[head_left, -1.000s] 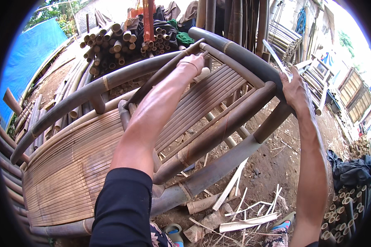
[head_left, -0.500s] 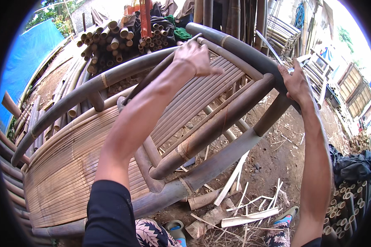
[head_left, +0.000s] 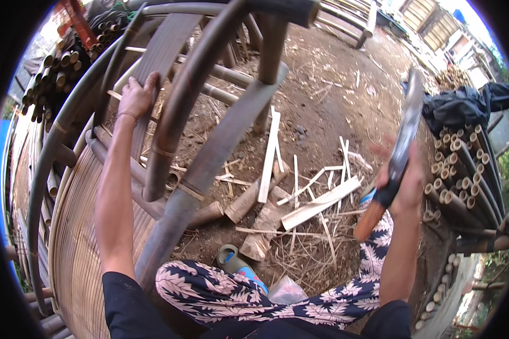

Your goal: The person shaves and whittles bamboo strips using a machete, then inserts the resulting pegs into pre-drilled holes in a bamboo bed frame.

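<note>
My left hand (head_left: 136, 103) is closed on the bamboo slats (head_left: 167, 48) of a bench, its thumb lying along their near edge. A thin pale strip (head_left: 114, 95) sticks out beside its fingers. The bench frame (head_left: 178, 96) is thick dark bamboo, with a wide slatted seat (head_left: 85, 226) below my left forearm. In my right hand (head_left: 404, 181), raised off to the right, is a machete (head_left: 407, 121). The blade points up and away, and the wooden handle slants down toward my knee. Motion blurs some of this hand's fingers.
Split bamboo offcuts (head_left: 322, 203) and a short log (head_left: 261, 231) lie on the dirt between my feet. Bamboo poles are stacked at the right (head_left: 464, 169) and far left (head_left: 54, 85). A dark cloth (head_left: 464, 104) drapes over the right stack.
My view has swung right and downward. The right hand has come back from the bench's far corner, bringing the machete nearer. My left hand has moved from the top rail onto the slats.
</note>
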The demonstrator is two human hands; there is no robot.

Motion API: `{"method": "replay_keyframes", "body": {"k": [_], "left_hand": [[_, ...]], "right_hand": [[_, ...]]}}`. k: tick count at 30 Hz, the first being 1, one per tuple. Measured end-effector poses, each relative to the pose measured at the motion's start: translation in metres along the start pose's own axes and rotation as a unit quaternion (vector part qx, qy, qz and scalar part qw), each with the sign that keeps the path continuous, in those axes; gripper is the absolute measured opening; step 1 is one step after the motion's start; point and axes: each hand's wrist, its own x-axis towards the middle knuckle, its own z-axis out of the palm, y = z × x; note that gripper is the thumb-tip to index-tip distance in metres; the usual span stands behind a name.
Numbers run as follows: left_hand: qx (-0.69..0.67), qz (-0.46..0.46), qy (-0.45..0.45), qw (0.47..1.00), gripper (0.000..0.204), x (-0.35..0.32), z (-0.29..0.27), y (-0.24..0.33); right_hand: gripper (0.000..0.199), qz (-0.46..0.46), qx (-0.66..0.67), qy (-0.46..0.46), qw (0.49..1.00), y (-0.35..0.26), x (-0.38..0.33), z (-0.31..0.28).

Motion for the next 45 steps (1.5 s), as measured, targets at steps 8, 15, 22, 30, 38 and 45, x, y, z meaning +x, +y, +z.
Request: {"method": "replay_keyframes", "body": {"k": [8, 15, 22, 30, 38, 45], "left_hand": [[-0.323, 0.329, -0.31, 0.832, 0.012, -0.298, 0.048, 0.207], [0.133, 0.375, -0.241, 0.885, 0.055, -0.478, 0.284, 0.171], [-0.129, 0.085, -0.552, 0.819, 0.04, -0.412, 0.239, 0.186], [0.004, 0.064, -0.377, 0.924, 0.054, -0.335, 0.264, 0.108], [-0.566, -0.182, -0.589, 0.548, 0.029, -0.385, 0.146, 0.126], [-0.233, 0.07, -0.698, 0.674, 0.039, -0.462, 0.034, 0.12]], "right_hand": [[0.056, 0.359, 0.108, 0.1, 0.921, 0.188, -0.161, -0.13], [0.089, 0.392, 0.297, 0.07, 0.868, 0.207, -0.227, -0.127], [0.08, 0.327, 0.353, 0.136, 0.866, 0.227, -0.236, -0.136], [0.08, 0.317, 0.283, 0.091, 0.901, 0.197, -0.211, -0.102], [0.087, 0.264, 0.34, 0.081, 0.899, 0.223, -0.121, -0.07], [0.073, 0.136, 0.197, 0.012, 0.971, 0.172, -0.106, 0.011]]}}
